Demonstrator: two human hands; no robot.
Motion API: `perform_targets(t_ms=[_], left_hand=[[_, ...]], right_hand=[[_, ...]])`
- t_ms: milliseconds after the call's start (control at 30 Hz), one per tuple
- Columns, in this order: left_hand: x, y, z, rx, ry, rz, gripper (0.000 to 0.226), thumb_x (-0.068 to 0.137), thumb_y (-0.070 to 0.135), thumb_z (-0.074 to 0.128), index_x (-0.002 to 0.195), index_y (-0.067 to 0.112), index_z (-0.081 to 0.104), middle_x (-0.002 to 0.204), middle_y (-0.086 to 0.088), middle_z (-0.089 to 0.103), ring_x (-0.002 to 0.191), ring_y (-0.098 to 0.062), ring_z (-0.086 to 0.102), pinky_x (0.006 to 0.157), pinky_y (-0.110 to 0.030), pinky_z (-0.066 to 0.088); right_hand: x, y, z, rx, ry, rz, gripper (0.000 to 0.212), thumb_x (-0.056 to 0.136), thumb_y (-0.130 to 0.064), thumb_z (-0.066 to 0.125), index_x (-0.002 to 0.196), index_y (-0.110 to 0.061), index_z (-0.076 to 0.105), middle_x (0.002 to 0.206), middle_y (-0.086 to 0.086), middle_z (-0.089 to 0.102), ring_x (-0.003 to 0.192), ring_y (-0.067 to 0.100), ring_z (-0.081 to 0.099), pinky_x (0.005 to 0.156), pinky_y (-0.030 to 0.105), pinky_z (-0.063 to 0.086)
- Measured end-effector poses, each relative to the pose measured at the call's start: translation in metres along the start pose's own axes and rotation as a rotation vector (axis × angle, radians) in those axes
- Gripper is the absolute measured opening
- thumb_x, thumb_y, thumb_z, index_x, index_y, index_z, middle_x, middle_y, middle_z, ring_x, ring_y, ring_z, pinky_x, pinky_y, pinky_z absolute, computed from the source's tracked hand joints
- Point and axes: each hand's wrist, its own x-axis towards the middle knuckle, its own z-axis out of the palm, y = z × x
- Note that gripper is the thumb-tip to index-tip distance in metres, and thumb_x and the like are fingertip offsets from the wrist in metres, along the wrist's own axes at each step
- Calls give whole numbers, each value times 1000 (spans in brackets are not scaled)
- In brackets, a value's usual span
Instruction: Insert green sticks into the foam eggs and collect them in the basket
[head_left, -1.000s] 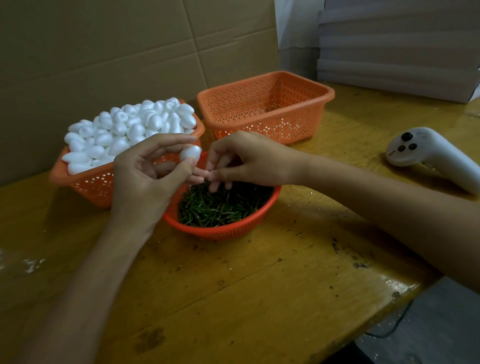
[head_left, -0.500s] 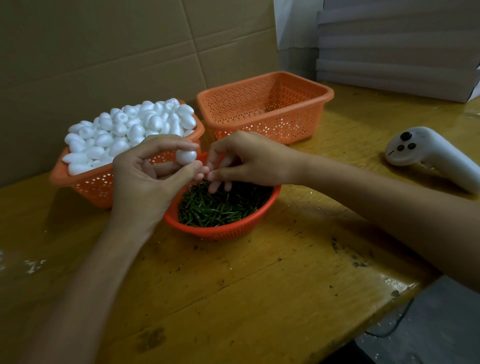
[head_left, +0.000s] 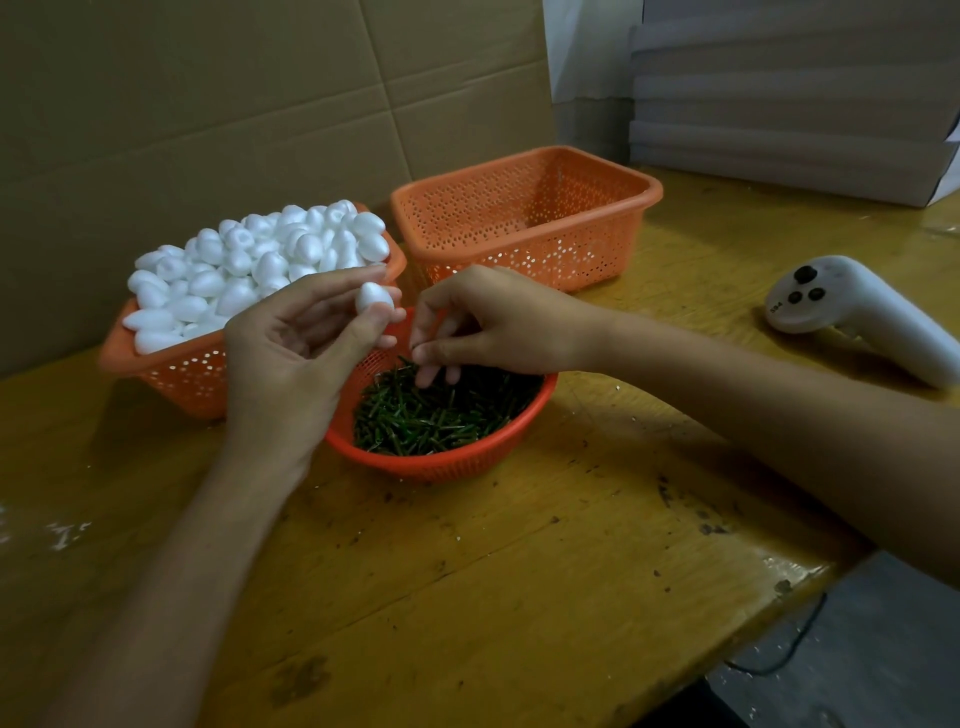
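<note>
Far left on the wooden table (head_left: 519, 571): an orange basket (head_left: 171, 364) heaped with white foam eggs (head_left: 249, 265).

Just right of it: the left hand (head_left: 291, 353), lifted a little since a second ago. Pinching one foam egg (head_left: 373, 299) between thumb tip and fingertips, the other fingers loosely curled. No stick visible in that egg.

Centre, below both hands: a round orange basket (head_left: 441, 465) holding loose green sticks (head_left: 431, 415).

Over its far side: the right hand (head_left: 488, 327), touching the left hand a second ago, now drawn just apart and dipped toward the sticks. Thumb and forefinger pressed together, lower fingers brushing the pile. Impossible to tell whether a stick sits in that pinch.

Behind: a rectangular orange basket (head_left: 524, 208), empty inside.

Far right: a white handheld controller (head_left: 852, 312), lying untouched.

Probable meaning: no insertion made yet, a stick being picked or re-gripped, and collecting not yet begun.
</note>
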Motion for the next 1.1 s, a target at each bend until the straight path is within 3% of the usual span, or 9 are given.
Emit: perform_targets(t_ms=[167, 400, 633, 733, 933, 1100], left_hand=[[0, 2, 0, 2, 5, -23, 22, 97, 4, 74, 119, 6, 73, 117, -6, 79, 103, -27, 78, 79, -30, 64], [1, 2, -1, -13, 18, -33, 19, 97, 7, 75, 114, 16, 76, 117, -11, 77, 102, -29, 79, 78, -31, 64], [1, 1, -2, -60, 59, -74, 18, 98, 9, 73, 115, 15, 75, 112, -12, 78, 101, -31, 78, 83, -32, 64], [1, 1, -2, -69, 69, -91, 18, 98, 7, 72, 115, 13, 74, 110, -13, 79, 101, -31, 77, 82, -30, 63], [1, 3, 0, -78, 94, -92, 18, 96, 7, 74, 113, 10, 73, 101, -12, 80, 92, -30, 79, 78, -31, 63], [1, 3, 1, -62, 97, -84, 19, 96, 6, 75, 114, 9, 73, 100, -10, 81, 87, -29, 79, 75, -30, 63]], right_hand=[[-1, -2, -2, -89, 61, -26, 6, 96, -23, 73, 97, -17, 73, 83, -10, 75, 74, 5, 72, 87, 27, 54], [0, -1, -3, -57, 94, -32, 8, 96, -24, 74, 96, -15, 74, 81, -8, 76, 73, 5, 73, 84, 26, 53], [1, 2, -1, 166, 189, -33, 16, 92, -12, 78, 101, 0, 71, 83, 9, 79, 66, 24, 76, 74, 27, 58], [1, 3, -2, 240, 260, -20, 24, 85, -10, 84, 97, 3, 67, 76, 11, 78, 65, 25, 77, 69, 30, 60], [1, 7, -3, 355, 260, -3, 20, 83, 4, 82, 96, 6, 67, 81, 21, 77, 81, 40, 77, 78, 45, 65], [3, 8, -3, 355, 281, 33, 19, 89, 6, 75, 107, 12, 70, 89, 24, 77, 87, 39, 77, 81, 43, 65]])
